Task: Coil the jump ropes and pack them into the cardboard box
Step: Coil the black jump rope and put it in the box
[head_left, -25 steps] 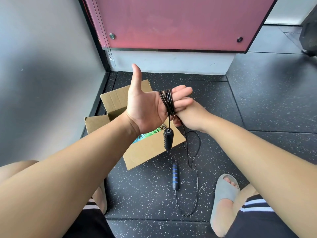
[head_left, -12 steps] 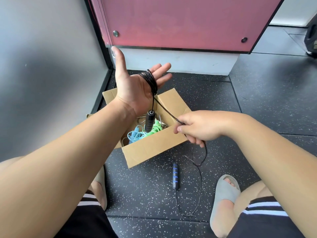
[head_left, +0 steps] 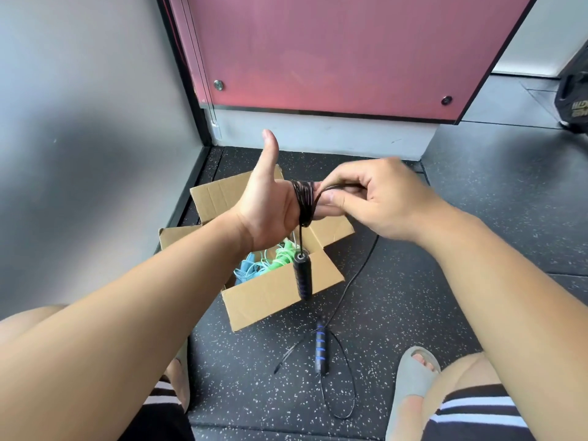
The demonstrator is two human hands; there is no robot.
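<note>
Black jump rope [head_left: 304, 198] is sitting coiled around my open left hand [head_left: 270, 211]; right hand [head_left: 378, 198] fingers are pinching its strand at 3 o'clock. Cardboard box [head_left: 270, 294] is lying below, at 6 o'clock.

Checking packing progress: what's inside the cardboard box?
Green and blue ropes lie inside the cardboard box. The left hand and forearm cover the rest.

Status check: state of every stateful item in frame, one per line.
Brown cardboard box: flaps open, on floor.
Black jump rope cord: partly coiled around left hand.
Black rope handle: dangling from coil.
Blue-striped black handle: lying on floor.
Green and blue ropes: inside box.
Right hand: pinching cord.
</note>
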